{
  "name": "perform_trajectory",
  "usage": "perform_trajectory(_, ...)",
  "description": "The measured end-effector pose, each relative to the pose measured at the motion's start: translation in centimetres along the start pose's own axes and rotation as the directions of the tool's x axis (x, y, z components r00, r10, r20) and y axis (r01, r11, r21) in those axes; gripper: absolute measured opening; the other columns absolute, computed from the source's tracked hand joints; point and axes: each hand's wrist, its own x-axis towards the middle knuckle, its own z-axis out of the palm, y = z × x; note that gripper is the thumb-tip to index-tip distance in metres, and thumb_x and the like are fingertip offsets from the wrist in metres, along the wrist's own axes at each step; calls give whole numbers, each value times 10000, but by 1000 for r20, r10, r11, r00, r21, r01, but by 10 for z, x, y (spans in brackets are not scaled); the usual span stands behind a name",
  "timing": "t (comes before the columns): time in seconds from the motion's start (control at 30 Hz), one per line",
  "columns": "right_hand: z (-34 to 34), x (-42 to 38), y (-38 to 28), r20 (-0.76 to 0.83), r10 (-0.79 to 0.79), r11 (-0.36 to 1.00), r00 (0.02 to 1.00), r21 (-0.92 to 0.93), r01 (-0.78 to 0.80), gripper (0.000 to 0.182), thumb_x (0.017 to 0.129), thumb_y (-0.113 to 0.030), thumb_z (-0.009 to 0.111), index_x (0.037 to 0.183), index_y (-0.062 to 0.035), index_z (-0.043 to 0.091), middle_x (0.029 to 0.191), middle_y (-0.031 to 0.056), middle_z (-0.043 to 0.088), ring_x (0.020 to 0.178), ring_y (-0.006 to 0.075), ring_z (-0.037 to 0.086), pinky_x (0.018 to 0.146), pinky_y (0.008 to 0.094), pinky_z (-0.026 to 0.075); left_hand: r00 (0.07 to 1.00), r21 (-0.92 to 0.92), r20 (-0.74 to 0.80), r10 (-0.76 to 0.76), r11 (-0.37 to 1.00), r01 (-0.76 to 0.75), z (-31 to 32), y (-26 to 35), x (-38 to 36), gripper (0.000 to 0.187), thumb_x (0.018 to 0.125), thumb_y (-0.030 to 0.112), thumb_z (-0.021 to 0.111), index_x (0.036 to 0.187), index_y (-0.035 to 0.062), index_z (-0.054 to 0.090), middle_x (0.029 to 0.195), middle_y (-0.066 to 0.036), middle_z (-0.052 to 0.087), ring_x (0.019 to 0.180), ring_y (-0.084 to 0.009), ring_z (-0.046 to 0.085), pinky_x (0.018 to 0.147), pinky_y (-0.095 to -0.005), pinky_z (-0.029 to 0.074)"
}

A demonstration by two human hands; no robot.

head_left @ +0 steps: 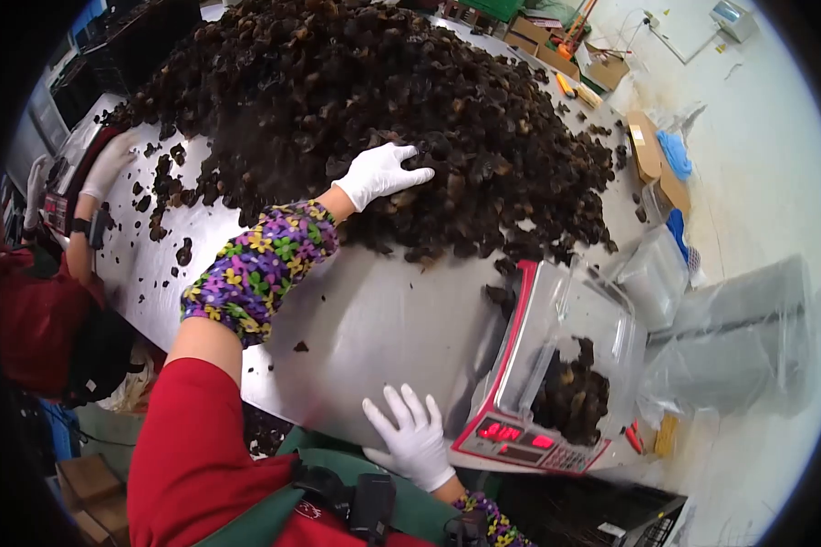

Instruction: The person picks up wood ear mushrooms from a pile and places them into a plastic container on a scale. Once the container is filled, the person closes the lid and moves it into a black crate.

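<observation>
A large heap of dark wood ear mushrooms [337, 82] covers the far part of the metal table. My left hand [383, 173], in a white glove, lies on the heap's near side, its thumb and a finger apart. No piece shows in its grip. My right hand [415, 438], also gloved, is spread open near the table's front edge and holds nothing. To its right stands a red-framed digital scale [529, 447] with lit red digits. On it, a clear plastic tray [602, 301] contains a small clump of mushrooms [572, 397].
At left, a co-worker's gloved hands [109, 164] are by another scale [59, 196]. Loose mushroom bits dot the metal table [374, 310]. Clear plastic containers [657, 273] and a plastic bag [739, 337] sit right of the scale. A black crate [611, 520] stands below.
</observation>
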Motion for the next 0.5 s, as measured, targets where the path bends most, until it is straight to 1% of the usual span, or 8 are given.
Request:
perform_trajectory(0.07, 0, 0, -1, -10, 5, 1000, 1000, -2, -5, 852, 723, -494, 780, 1494, -279, 489, 1512, 123, 451, 1414, 334, 390, 1133, 587, 320, 997, 31, 6, 81, 996, -81, -4, 20, -41, 679, 854, 609, 650, 1316, 112, 656, 1187, -191, 687, 1103, -365, 667, 962, -439, 528)
perform_trajectory(0.1, -2, 1, -2, -3, 10, 1000, 1000, -1, -10, 858, 722, -493, 782, 1498, -278, 485, 1515, 123, 445, 1418, 336, 384, 1141, 584, 314, 977, 47, -52, 207, 978, -205, -1, 26, -64, 553, 861, 527, 668, 1260, 143, 678, 1177, -158, 658, 1082, -360, 657, 933, -452, 533)
perform_trajectory(0.13, -4, 2, -3, 6, 17, 1000, 1000, 2, -17, 864, 722, -492, 785, 1501, -278, 480, 1519, 123, 440, 1423, 337, 377, 1148, 581, 308, 970, 95, -49, 237, 968, -231, 3, 34, -88, 514, 847, 414, 717, 1282, 147, 657, 1206, -149, 617, 1142, -345, 611, 944, -435, 517)
perform_trajectory(0.2, -3, 1, -4, -8, 24, 1000, 1000, 4, -23, 873, 724, -492, 790, 1508, -280, 471, 1521, 127, 433, 1430, 344, 365, 1161, 581, 295, 944, 177, 15, 329, 929, -326, -1, 54, -140, 512, 818, 355, 736, 1287, 171, 649, 1300, -141, 588, 1217, -365, 565, 963, -458, 497)
perform_trajectory(0.3, 0, 1, -9, -60, 57, 997, 997, 56, -54, 877, 732, -488, 797, 1517, -289, 459, 1505, 142, 434, 1421, 366, 369, 1161, 594, 282, 847, 297, -25, 532, 813, -501, 9, 57, -202, 543, 781, 304, 757, 1304, 217, 637, 1433, -149, 531, 1308, -410, 494, 1027, -509, 441)
perform_trajectory(0.33, 0, 1, -11, -84, 64, 996, 994, 62, -59, 877, 733, -488, 798, 1519, -294, 459, 1498, 141, 434, 1411, 376, 377, 1159, 598, 276, 792, 349, -98, 603, 766, -540, 11, 54, -215, 499, 763, 299, 768, 1235, 195, 648, 1370, -114, 541, 1257, -365, 519, 977, -495, 455)
perform_trajectory(0.4, 4, 3, -17, -112, 80, 996, 990, 47, -75, 867, 753, -461, 791, 1527, -273, 449, 1486, 143, 447, 1400, 378, 391, 1158, 599, 278, 829, 309, -66, 555, 801, -512, -1, 46, -237, 555, 754, 261, 784, 1286, 189, 639, 1416, -148, 534, 1312, -403, 491, 1056, -534, 417)
perform_trajectory(0.5, 12, 6, -14, -177, 112, 993, 978, 65, -102, 849, 791, -400, 778, 1543, -224, 426, 1458, 146, 475, 1377, 381, 419, 1157, 597, 282, 941, 265, -70, 330, 916, -301, -37, 24, -248, 508, 792, 223, 745, 1282, 153, 633, 1416, -171, 518, 1335, -413, 450, 1092, -521, 395)
